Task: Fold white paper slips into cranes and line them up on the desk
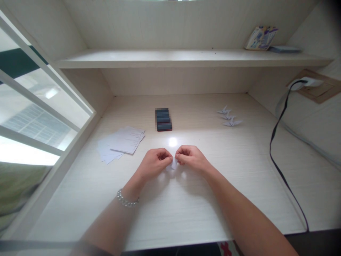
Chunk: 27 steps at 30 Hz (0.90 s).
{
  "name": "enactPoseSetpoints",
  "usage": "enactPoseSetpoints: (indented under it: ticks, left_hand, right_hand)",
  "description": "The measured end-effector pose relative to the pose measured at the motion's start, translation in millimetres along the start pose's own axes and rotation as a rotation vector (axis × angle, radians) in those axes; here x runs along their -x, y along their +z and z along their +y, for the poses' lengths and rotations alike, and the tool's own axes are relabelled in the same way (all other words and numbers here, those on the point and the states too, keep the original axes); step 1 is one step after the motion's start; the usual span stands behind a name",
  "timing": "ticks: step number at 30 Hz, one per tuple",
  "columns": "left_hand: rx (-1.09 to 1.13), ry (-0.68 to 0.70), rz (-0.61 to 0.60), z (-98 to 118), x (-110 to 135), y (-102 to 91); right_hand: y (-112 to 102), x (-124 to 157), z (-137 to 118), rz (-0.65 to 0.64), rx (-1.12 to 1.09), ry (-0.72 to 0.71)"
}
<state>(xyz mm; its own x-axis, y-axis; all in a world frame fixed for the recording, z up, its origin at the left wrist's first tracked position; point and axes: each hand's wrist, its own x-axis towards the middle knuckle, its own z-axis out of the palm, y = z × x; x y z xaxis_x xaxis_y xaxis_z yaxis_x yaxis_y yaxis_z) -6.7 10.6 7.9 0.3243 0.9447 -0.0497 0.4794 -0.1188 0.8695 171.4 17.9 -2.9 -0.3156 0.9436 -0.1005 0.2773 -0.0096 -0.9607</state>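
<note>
A small piece of folded white paper (173, 165) is pinched between my two hands, just above the desk's middle. My left hand (156, 163) grips it from the left with thumb and forefinger; a silver chain bracelet (127, 200) circles that wrist. From the right, my right hand (192, 158) pinches the paper's other side. The fingers cover much of the paper, so its exact shape is hard to make out. At the back right stand several folded paper cranes (232, 122). Sheets of white paper (128, 139) lie overlapping to the left of my hands.
A dark, pixelated rectangular object (163, 120) lies beyond my hands. On the right, a black cable (272, 138) runs from a wall socket (323, 89) across the desk (255, 167) to its front edge. A shelf (170, 63) above holds a patterned packet (261, 38) and a flat blue-grey item (285, 49).
</note>
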Motion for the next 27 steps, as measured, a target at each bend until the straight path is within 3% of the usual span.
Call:
enactPoseSetpoints:
  ticks: [6,9,11,14,19,23,27]
  left_hand:
    - [0.035,-0.019,-0.088,-4.6,1.5,-7.6]
    - [0.075,-0.069,-0.073,-11.3,1.3,-14.8]
    - [0.160,-0.095,-0.029,-13.0,-0.3,-15.8]
    - [0.236,-0.075,0.037,-8.9,-3.3,-7.7]
    - [0.162,-0.020,-0.018,-1.0,-2.4,6.2]
    - [0.118,-0.036,-0.025,-7.0,-2.4,-2.6]
    - [0.227,-0.074,0.079,-11.3,-5.2,-5.0]
  right_hand:
    - [-17.6,-2.6,5.5,0.009,-0.149,0.020]
    - [-32.2,-2.8,5.9,0.174,-0.278,0.001]
    - [-36.5,-2.5,5.0,0.191,-0.291,-0.007]
    - [-28.9,-1.3,2.5,0.088,-0.182,-0.005]
    - [-10.8,1.2,-1.7,-0.012,-0.020,-0.021]
    - [-19.8,1.2,-2.4,0.041,-0.069,-0.032]
    - [-27.5,-1.3,0.8,0.153,-0.216,-0.043]
